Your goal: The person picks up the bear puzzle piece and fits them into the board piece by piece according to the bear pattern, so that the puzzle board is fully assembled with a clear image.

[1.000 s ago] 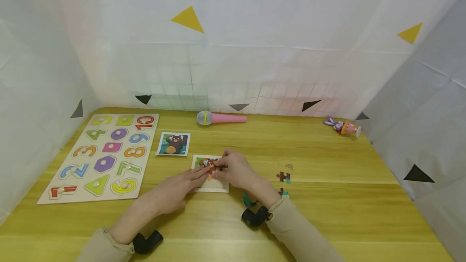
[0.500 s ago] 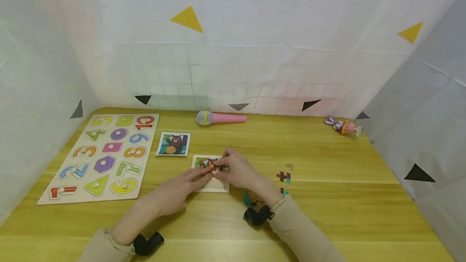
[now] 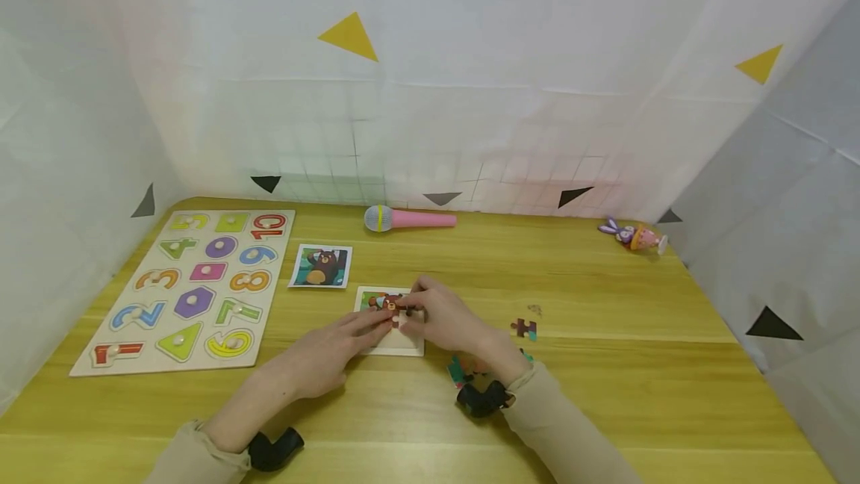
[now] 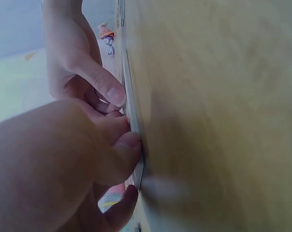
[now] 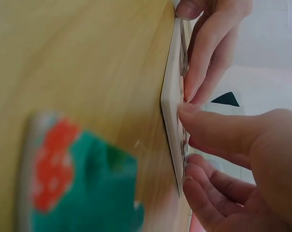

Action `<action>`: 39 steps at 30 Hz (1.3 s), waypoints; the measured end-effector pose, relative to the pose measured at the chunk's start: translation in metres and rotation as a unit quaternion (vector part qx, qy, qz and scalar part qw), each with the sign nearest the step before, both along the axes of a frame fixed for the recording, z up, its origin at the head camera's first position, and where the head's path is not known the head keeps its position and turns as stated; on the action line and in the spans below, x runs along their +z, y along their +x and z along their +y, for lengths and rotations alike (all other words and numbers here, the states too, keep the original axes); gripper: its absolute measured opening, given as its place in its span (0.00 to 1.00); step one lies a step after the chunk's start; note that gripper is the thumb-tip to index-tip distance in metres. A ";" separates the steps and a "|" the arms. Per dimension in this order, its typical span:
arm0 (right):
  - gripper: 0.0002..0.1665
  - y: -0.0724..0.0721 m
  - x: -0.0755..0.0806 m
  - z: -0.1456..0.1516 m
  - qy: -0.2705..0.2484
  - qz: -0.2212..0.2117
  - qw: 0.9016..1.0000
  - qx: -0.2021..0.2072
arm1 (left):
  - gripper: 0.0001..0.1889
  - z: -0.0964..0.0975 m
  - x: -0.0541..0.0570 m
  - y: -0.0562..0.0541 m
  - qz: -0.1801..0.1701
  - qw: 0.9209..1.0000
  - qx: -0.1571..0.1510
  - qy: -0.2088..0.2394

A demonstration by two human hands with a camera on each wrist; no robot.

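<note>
A small bear jigsaw puzzle board (image 3: 411, 348) with a pale frame lies on the table, its upper part filled with pieces and its lower part bare. My left hand (image 3: 329, 353) rests on its left side, fingers straight across the pieces, thumb at the near edge (image 5: 177, 63) in the right wrist view. From the right, my right hand (image 3: 445, 316) pinches a brown puzzle piece (image 3: 396, 322) between thumb and fingertips, low over the board beneath the bear's face. Its fingers cover part of the piece. Both hands' fingertips nearly meet there, as the left wrist view also shows.
Loose puzzle pieces (image 3: 524, 328) lie right of the board, several more beside the right wrist, including a green-and-red one (image 5: 88, 179). A bear picture card (image 3: 319, 267), number board (image 3: 201, 297), toy microphone (image 3: 419, 220) and rabbit toy (image 3: 634, 235) lie around.
The left fingers have drawn back slightly on the board. The right wrist has shifted a little to the right, its fingertips staying at the same part of the puzzle.
</note>
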State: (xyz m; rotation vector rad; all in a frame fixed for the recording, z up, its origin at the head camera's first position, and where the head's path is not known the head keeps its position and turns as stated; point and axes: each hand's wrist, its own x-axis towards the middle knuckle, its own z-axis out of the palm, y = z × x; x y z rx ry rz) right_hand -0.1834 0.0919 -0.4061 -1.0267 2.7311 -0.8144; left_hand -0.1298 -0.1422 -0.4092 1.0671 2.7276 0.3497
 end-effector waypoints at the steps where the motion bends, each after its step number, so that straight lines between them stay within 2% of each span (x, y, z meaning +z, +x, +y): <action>1: 0.23 0.000 0.000 0.001 0.001 0.000 1.000 0.004 | 0.48 0.000 0.000 0.000 0.000 1.000 -0.001 -0.003; 9: 0.22 -0.002 0.005 0.020 -0.027 -0.041 0.999 0.013 | 0.46 0.004 0.002 -0.001 0.012 1.000 -0.005 -0.012; 15: 0.24 -0.002 0.011 0.046 -0.048 -0.064 0.997 -0.014 | 0.46 0.006 0.003 -0.001 -0.012 1.000 0.007 -0.012; 24: 0.20 -0.002 0.017 0.095 -0.051 -0.034 0.998 -0.023 | 0.46 0.007 0.004 -0.002 -0.048 0.998 0.029 0.002; 32: 0.17 -0.002 0.010 0.140 -0.043 -0.023 0.998 -0.050 | 0.46 0.008 0.002 -0.003 -0.034 0.999 0.022 0.001; 39: 0.17 0.002 0.006 0.166 -0.028 -0.017 0.997 -0.074 | 0.48 0.007 0.001 -0.001 -0.031 0.999 0.018 0.002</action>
